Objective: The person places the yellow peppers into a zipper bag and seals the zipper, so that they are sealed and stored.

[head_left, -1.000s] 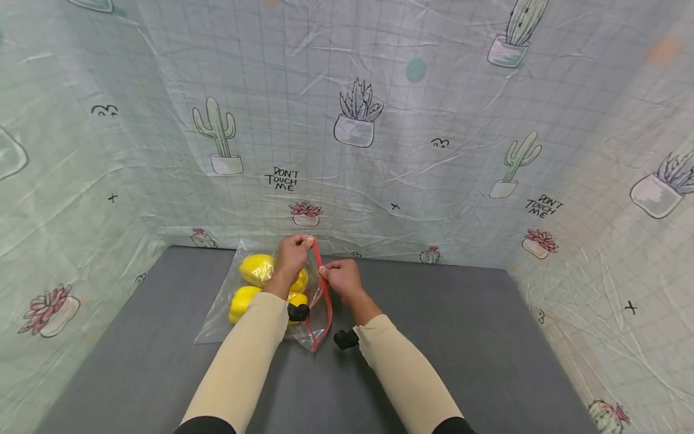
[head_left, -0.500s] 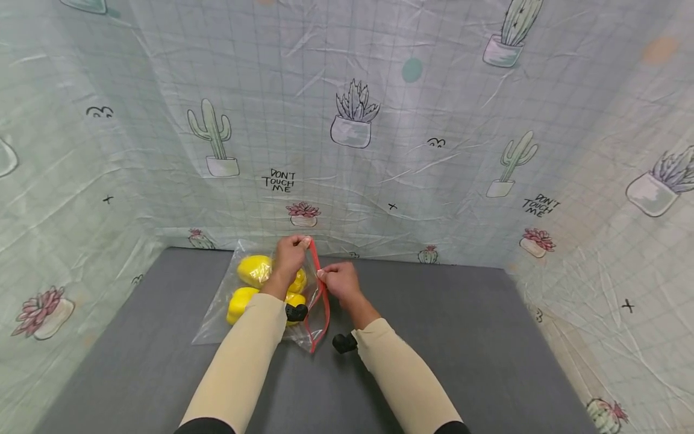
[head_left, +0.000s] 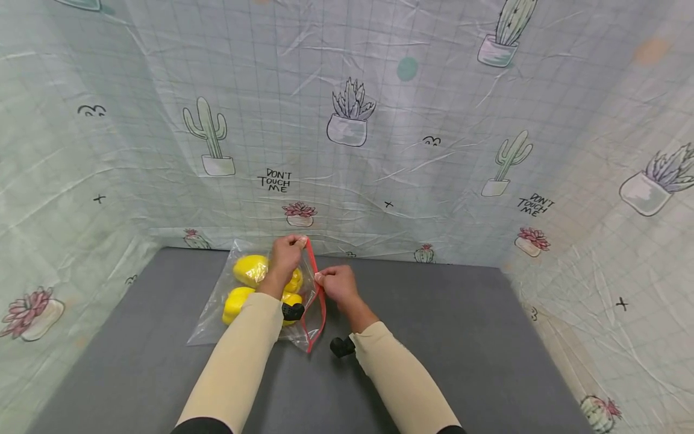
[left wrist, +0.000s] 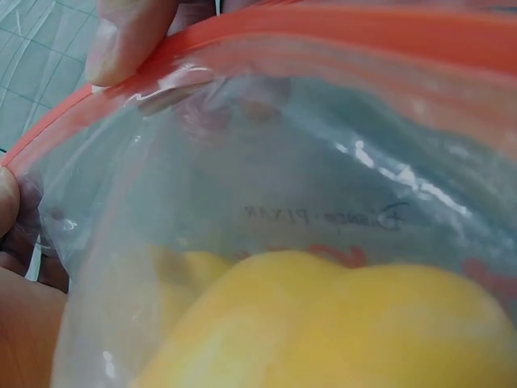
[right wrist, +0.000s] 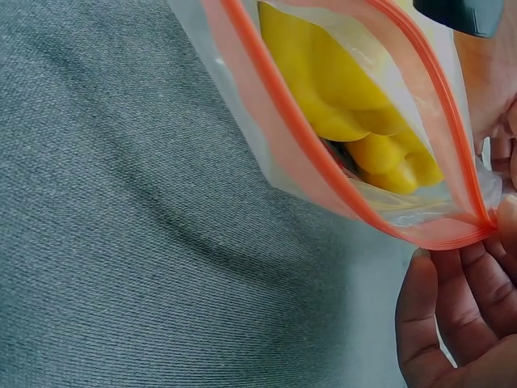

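A clear zip bag with a red zip strip lies on the grey table, holding several yellow bell peppers. At the far end of the strip, my left hand pinches the bag's corner. Partway along the zip, my right hand pinches the strip between thumb and fingers. From there toward me the bag's mouth gapes; the right wrist view shows both zip edges meeting at the right fingers. In the left wrist view, a thumb presses on the strip above the peppers. My left forearm hides part of the peppers.
The grey table extends to the right and in front of the bag. A cloth wall printed with cacti rises close behind the bag and along both sides. Black wrist cameras sit below each hand.
My right hand has slid a little along the zip toward me, away from the left hand. The left hand still pinches the far corner. The head view has shifted slightly.
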`<state>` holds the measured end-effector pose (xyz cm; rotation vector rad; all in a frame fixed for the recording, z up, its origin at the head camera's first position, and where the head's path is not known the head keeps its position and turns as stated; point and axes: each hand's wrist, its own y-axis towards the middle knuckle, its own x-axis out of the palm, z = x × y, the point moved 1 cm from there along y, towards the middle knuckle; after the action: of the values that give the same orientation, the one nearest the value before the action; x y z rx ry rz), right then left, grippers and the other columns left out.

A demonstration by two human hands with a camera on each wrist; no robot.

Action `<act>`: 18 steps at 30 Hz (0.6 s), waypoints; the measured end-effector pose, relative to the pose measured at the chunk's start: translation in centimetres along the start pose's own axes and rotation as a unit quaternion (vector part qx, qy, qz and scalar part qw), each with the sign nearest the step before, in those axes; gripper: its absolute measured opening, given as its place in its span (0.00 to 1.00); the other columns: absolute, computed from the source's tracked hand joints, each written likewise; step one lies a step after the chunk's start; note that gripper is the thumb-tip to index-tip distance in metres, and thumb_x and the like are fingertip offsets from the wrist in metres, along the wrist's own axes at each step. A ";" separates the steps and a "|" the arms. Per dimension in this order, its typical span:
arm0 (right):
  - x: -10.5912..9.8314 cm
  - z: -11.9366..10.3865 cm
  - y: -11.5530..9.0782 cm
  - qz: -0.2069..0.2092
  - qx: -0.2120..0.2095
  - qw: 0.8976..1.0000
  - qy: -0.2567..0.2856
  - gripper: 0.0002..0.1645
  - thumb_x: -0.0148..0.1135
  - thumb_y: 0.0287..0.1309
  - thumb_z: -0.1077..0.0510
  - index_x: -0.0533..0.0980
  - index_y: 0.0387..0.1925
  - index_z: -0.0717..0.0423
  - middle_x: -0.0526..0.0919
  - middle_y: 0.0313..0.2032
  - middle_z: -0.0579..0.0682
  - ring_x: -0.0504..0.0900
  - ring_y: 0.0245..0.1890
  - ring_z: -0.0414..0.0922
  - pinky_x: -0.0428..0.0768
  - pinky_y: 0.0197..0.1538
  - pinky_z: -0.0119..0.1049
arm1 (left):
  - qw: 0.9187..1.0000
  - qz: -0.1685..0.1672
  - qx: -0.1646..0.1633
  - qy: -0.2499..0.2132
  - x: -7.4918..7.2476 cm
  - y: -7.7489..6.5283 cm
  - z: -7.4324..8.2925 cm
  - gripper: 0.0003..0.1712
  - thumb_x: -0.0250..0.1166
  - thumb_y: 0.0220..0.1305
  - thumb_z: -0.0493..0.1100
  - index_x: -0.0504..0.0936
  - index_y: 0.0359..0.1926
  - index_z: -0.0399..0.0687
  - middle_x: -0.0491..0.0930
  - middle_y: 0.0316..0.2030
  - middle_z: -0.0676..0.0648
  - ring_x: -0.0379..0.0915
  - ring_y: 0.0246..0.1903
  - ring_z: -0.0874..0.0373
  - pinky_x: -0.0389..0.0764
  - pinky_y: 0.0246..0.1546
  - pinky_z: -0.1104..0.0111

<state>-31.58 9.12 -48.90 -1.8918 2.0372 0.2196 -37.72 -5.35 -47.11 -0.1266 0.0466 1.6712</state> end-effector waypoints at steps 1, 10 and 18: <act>0.0 0.0 0.0 -0.001 -0.001 1.000 0.001 0.10 0.69 0.65 0.57 0.89 0.36 0.62 0.87 0.28 0.51 0.77 0.26 0.43 0.76 0.30 0.31 | 1.000 0.000 0.000 0.002 0.0 0.0 0.0 0.19 0.56 0.80 0.44 0.83 0.53 0.32 0.80 0.51 0.36 0.71 0.48 0.49 0.74 0.54 0.59; 0.2 0.3 -0.3 -0.009 -0.007 1.000 0.010 0.11 0.69 0.65 0.58 0.89 0.37 0.63 0.88 0.30 0.53 0.78 0.25 0.42 0.79 0.30 0.32 | 1.000 -0.001 -0.012 0.018 -0.3 0.2 -0.2 0.20 0.55 0.80 0.47 0.84 0.54 0.36 0.81 0.54 0.37 0.71 0.47 0.50 0.75 0.52 0.60; 0.0 0.8 -0.6 -0.004 -0.001 1.000 0.001 0.11 0.69 0.66 0.58 0.89 0.38 0.62 0.88 0.31 0.53 0.78 0.26 0.43 0.78 0.30 0.33 | 1.000 -0.008 -0.013 0.013 0.1 0.2 -0.2 0.20 0.55 0.81 0.47 0.84 0.56 0.36 0.81 0.58 0.35 0.74 0.53 0.47 0.76 0.60 0.55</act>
<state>-30.84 9.28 -49.53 -1.9018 2.0309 0.2181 -37.87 -5.33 -47.29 -0.1671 0.0432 1.6544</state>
